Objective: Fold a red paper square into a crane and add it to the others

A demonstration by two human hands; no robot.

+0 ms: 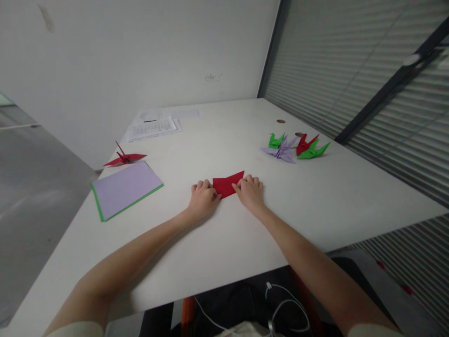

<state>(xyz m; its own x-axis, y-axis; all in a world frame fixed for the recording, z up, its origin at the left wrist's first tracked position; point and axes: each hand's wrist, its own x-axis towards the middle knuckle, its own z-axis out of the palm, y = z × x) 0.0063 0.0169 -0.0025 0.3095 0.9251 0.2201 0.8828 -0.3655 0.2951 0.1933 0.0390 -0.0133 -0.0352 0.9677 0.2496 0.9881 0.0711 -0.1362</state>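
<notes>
A thin white cable (271, 324) lies below a folded red paper rectangle (225, 184), whose long axis runs crosswise from left hand (202, 195) to right hand (251, 191), each pinching 1 end.

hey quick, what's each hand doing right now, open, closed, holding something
Left hand: closed, fingers curled, holding the left end of the folded red paper.
Right hand: closed, holding the same paper's right end.

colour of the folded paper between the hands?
The folded paper is red; best seen in the head view.
</notes>
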